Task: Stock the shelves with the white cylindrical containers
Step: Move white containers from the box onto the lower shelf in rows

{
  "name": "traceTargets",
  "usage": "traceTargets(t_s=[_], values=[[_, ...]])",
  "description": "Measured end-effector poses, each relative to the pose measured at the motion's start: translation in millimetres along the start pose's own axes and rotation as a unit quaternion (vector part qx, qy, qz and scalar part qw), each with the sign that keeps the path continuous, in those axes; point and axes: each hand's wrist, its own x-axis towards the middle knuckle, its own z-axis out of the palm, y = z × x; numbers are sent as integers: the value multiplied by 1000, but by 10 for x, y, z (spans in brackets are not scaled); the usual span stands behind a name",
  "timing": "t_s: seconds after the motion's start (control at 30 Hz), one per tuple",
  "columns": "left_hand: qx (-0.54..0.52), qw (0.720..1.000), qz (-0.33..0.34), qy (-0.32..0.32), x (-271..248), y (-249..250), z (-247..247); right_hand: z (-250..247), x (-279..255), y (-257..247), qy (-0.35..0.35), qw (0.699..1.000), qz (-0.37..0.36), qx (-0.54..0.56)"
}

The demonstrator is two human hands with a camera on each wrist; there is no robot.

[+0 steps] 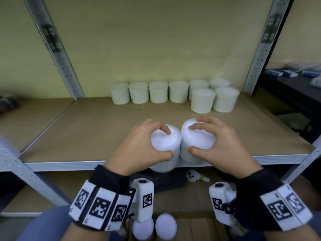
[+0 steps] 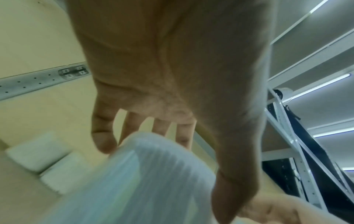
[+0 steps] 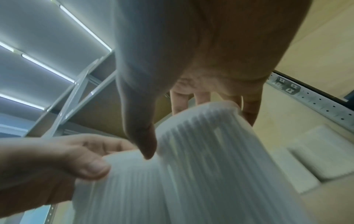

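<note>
My left hand (image 1: 139,145) grips a white ribbed cylindrical container (image 1: 165,141) from above by its top. Beside it, my right hand (image 1: 213,141) grips a second white container (image 1: 198,136) the same way. The two containers touch side by side above the front edge of the wooden shelf (image 1: 86,136). In the left wrist view the fingers (image 2: 104,136) curl over the container (image 2: 143,174). The right wrist view shows my thumb and fingers round the ribbed container (image 3: 210,151), with the left hand's container (image 3: 122,181) beside it. Several white containers (image 1: 158,92) stand in a row at the back, two more (image 1: 202,100) in front at the right.
Grey perforated metal uprights (image 1: 57,53) frame the shelf bay on both sides. Below the shelf, more white containers (image 1: 165,226) sit in a cardboard box, and a small white object (image 1: 192,175) lies on the lower level. A dark side shelf (image 1: 295,84) with blue boxes is at right.
</note>
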Motion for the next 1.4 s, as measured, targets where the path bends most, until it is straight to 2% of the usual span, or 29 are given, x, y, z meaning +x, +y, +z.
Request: traceTargets(t_s=[0.13, 0.3, 0.5, 0.63, 0.83, 1.17, 1.27, 1.4], values=[[-23, 997, -16, 66, 103, -145, 156, 222, 83, 104, 16, 1000, 12, -15], [-13, 996, -15, 81, 161, -280, 279, 367, 174, 143, 8, 999, 22, -34], [18, 998, 0, 64, 134, -304, 262, 309, 167, 91, -25, 998, 40, -52], [46, 996, 37, 63, 75, -250, 174, 68, 118, -7, -7, 997, 10, -82], [77, 994, 54, 63, 47, -126, 180, -67, 84, -12, -80, 988, -15, -134], [93, 993, 23, 67, 203, -120, 170, 72, 257, 66, -33, 991, -9, -129], [96, 994, -5, 48, 379, -152, 142, 129, 397, 84, -17, 991, -1, -136], [105, 994, -7, 24, 672, -191, 74, 197, 659, 130, -25, 990, 18, -139]])
